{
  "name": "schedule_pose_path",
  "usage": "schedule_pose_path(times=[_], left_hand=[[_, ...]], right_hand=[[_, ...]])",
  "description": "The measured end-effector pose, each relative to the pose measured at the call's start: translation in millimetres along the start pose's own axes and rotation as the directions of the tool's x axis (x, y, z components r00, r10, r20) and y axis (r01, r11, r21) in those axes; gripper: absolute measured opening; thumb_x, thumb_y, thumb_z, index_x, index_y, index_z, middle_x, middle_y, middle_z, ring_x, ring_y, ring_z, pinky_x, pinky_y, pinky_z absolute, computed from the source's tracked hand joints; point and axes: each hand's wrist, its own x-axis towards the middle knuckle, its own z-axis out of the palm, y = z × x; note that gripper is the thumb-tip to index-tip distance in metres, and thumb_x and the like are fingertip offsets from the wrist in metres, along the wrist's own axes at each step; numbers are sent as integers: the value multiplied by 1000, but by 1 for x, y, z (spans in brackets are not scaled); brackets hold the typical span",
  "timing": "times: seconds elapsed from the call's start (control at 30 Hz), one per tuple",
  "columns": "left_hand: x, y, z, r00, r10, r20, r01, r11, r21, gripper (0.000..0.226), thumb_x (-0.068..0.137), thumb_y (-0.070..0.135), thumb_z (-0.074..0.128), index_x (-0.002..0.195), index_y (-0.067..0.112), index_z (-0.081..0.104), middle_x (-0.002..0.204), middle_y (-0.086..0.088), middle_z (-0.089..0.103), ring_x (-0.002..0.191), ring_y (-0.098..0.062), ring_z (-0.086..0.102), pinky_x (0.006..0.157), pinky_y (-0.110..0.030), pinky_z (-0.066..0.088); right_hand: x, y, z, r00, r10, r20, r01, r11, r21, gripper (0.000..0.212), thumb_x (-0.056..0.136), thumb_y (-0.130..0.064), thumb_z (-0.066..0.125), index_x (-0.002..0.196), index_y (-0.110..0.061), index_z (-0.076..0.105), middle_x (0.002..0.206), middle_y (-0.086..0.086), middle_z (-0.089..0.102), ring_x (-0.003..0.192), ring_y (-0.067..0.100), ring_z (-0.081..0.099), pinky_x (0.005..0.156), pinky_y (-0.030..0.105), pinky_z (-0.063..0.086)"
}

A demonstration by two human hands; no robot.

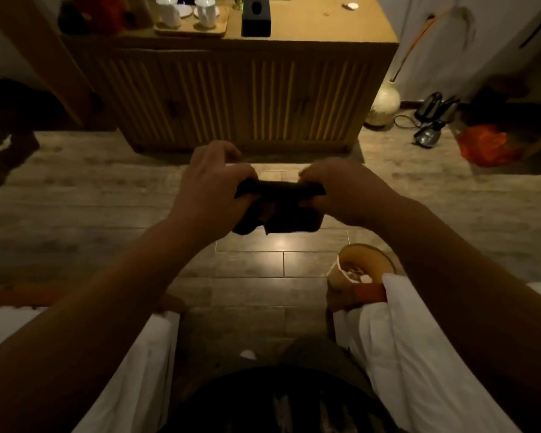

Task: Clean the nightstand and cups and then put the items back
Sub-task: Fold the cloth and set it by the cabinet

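Now both hands, left (211, 185) and right (341, 190), grip a dark cloth (281, 207) between them.

There is only one view, from the camera on my head. It looks forward and down, with a wide angle that bends the edges of the room. My two forearms enter from the bottom corners and meet near the middle of the picture, so my left grip (211, 189) and my right grip (341, 190) are close to the lens. Below them lies the grey wooden plank floor (263, 276), seen almost from straight above. Farther ahead, at the top of the picture, stands the long light-brown wooden cabinet with ribbed doors (231, 98), seen from the front and slightly from above.
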Motion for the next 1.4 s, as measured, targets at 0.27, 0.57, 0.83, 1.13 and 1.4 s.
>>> schedule_pose_path(times=[0.27,0.57,0.83,1.13,1.4], left_hand=[[173,-49,52,980,-5,201,61,960,-275,17,87,27,63,95,38,53,72,14,58,59,-1,58,52,-19,45],[397,-85,105,969,-91,228,155,947,-281,10,89,24,63,92,30,56,68,8,58,52,-3,54,49,-24,41],[560,-145,154,948,-122,295,207,939,-276,11,89,23,61,97,29,56,86,7,61,74,-10,62,65,-38,58],[763,-256,213,927,-71,368,139,977,-161,13,90,31,60,98,37,51,91,10,61,77,-7,58,62,-31,53],[925,-307,267,929,-64,363,91,994,-57,12,90,36,59,96,33,49,92,4,61,82,-21,57,61,-34,44]], right_hand=[[120,123,-29,998,-13,-55,21,989,145,26,82,-21,71,108,-20,68,88,-2,67,78,11,61,69,21,48],[297,277,-112,998,-29,50,15,967,254,26,86,-16,66,111,-22,65,88,-8,64,80,5,60,69,21,48],[446,372,-139,996,10,87,-30,971,237,28,88,-19,63,114,-28,62,88,-19,58,82,-2,56,63,13,39],[642,472,-151,990,134,46,-141,967,211,35,87,-19,65,120,-30,60,103,-10,63,88,2,53,71,17,40],[778,573,-168,985,173,0,-168,961,219,28,87,-18,64,115,-23,63,105,1,68,89,11,55,72,23,37]])
